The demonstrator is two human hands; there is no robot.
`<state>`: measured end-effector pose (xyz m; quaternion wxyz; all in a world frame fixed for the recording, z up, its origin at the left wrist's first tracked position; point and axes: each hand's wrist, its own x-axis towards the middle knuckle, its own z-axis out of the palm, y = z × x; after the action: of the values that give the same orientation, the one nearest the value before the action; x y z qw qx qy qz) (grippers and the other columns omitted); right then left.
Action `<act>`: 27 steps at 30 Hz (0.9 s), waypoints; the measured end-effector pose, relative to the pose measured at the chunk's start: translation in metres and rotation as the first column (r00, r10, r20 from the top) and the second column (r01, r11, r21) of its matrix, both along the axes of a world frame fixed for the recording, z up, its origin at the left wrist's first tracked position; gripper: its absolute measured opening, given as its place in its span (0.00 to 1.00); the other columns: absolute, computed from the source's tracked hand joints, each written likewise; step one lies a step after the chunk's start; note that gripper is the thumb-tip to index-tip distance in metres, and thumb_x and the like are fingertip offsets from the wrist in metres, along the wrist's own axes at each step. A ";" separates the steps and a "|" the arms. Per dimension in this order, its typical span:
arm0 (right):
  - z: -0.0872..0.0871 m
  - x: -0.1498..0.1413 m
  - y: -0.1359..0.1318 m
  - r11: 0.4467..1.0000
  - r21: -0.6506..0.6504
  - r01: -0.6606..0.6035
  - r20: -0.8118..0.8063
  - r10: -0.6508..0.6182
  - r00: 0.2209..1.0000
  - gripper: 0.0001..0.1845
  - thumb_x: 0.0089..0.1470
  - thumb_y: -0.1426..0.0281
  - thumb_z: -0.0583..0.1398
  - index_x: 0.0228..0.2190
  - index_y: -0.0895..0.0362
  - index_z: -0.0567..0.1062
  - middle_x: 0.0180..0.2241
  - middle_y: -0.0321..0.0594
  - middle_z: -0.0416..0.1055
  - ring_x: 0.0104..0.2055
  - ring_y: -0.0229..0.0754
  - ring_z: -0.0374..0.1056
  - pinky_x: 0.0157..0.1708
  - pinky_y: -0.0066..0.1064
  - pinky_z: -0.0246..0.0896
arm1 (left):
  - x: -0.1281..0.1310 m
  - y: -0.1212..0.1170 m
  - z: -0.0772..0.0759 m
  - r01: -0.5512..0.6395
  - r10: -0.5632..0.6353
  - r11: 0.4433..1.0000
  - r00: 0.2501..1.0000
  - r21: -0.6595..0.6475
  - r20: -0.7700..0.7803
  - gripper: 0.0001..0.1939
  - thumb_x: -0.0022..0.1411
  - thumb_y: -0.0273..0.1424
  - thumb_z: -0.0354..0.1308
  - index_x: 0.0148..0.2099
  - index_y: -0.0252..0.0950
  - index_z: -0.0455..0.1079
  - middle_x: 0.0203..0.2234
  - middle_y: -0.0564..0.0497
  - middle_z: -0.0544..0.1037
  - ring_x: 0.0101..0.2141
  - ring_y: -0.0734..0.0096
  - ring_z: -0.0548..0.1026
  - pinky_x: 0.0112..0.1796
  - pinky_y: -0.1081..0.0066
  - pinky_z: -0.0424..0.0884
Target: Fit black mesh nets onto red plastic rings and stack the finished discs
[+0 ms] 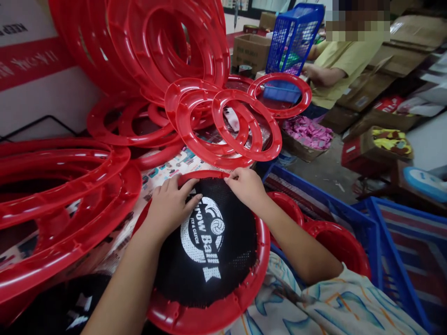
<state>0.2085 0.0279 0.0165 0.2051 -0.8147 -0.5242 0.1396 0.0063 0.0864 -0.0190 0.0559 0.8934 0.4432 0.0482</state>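
Note:
A red plastic ring (223, 311) lies in front of me with a black mesh disc (230, 242) printed "Throw Ball" in white laid inside it. My left hand (171, 204) rests flat on the mesh near the ring's far rim, fingers stretched out and pressing. My right hand (244, 184) sits at the far rim with its fingertips curled down, pressing the mesh edge against the rim. Both forearms reach in from below.
Loose red rings (240, 125) pile up beyond and to the left (52, 186), some leaning upright. Blue crates (401, 242) with red parts stand at the right. Another person in a yellow shirt (345, 60) works by a blue basket (293, 37) among cardboard boxes.

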 end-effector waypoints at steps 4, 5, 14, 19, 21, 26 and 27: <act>0.000 0.001 0.002 1.000 -0.021 0.013 0.008 -0.013 1.000 0.09 0.53 0.66 0.60 0.27 0.56 0.79 0.28 0.40 0.78 0.33 0.43 0.72 0.32 0.30 0.59 | 0.001 -0.001 0.000 0.004 -0.004 1.000 1.000 0.003 0.006 0.26 0.66 0.46 0.44 0.62 0.46 0.62 0.60 0.37 0.63 0.58 0.46 0.63 0.51 0.48 0.65; -0.001 0.001 0.002 1.000 -0.023 0.018 0.009 -0.018 1.000 0.09 0.53 0.66 0.60 0.27 0.55 0.79 0.28 0.40 0.78 0.32 0.43 0.72 0.32 0.31 0.59 | 0.002 -0.001 0.000 0.004 -0.004 1.000 1.000 0.006 0.008 0.26 0.66 0.46 0.44 0.62 0.45 0.62 0.60 0.36 0.62 0.58 0.46 0.63 0.51 0.48 0.65; -0.004 0.003 0.008 0.999 -0.044 -0.016 0.042 0.018 0.999 0.07 0.50 0.68 0.61 0.26 0.56 0.80 0.26 0.41 0.77 0.30 0.42 0.71 0.29 0.29 0.56 | 0.001 -0.003 -0.001 -0.008 0.008 1.000 1.000 0.015 0.015 0.25 0.66 0.46 0.45 0.62 0.46 0.62 0.60 0.37 0.63 0.58 0.46 0.64 0.51 0.47 0.65; 0.005 0.010 0.001 0.998 -0.022 -0.055 -0.022 0.055 0.998 0.07 0.50 0.71 0.61 0.25 0.58 0.79 0.24 0.38 0.76 0.27 0.38 0.69 0.27 0.27 0.54 | 0.001 -0.003 0.000 -0.003 0.003 1.000 1.000 0.019 0.013 0.25 0.66 0.46 0.45 0.61 0.46 0.63 0.60 0.37 0.63 0.58 0.47 0.64 0.51 0.48 0.65; 0.011 0.015 -0.011 0.998 -0.003 -0.067 -0.062 0.067 0.996 0.08 0.52 0.70 0.60 0.25 0.58 0.79 0.24 0.37 0.75 0.26 0.37 0.68 0.27 0.27 0.54 | 0.001 -0.002 0.000 0.004 -0.004 1.000 1.000 0.017 0.013 0.25 0.66 0.46 0.45 0.61 0.46 0.63 0.59 0.37 0.64 0.58 0.46 0.64 0.51 0.48 0.66; 0.026 0.020 -0.044 0.986 -0.126 -0.108 -0.074 0.099 0.992 0.08 0.51 0.68 0.63 0.24 0.56 0.79 0.23 0.35 0.75 0.26 0.36 0.67 0.27 0.28 0.53 | 0.000 -0.002 -0.001 0.003 -0.003 1.000 1.000 0.007 0.013 0.26 0.65 0.46 0.46 0.61 0.44 0.63 0.60 0.35 0.62 0.59 0.43 0.63 0.51 0.45 0.65; 0.028 0.019 -0.048 0.984 -0.137 -0.110 -0.050 0.104 0.993 0.07 0.51 0.68 0.64 0.24 0.56 0.80 0.24 0.35 0.75 0.26 0.36 0.67 0.27 0.28 0.53 | 0.000 -0.002 -0.001 0.002 -0.002 1.000 1.000 0.004 0.010 0.26 0.65 0.46 0.45 0.61 0.44 0.63 0.60 0.35 0.62 0.59 0.43 0.63 0.51 0.45 0.65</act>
<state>0.2277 -0.0197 0.0444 0.1512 -0.7945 -0.5516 0.2041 0.0059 0.0840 -0.0203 0.0561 0.8937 0.4419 0.0534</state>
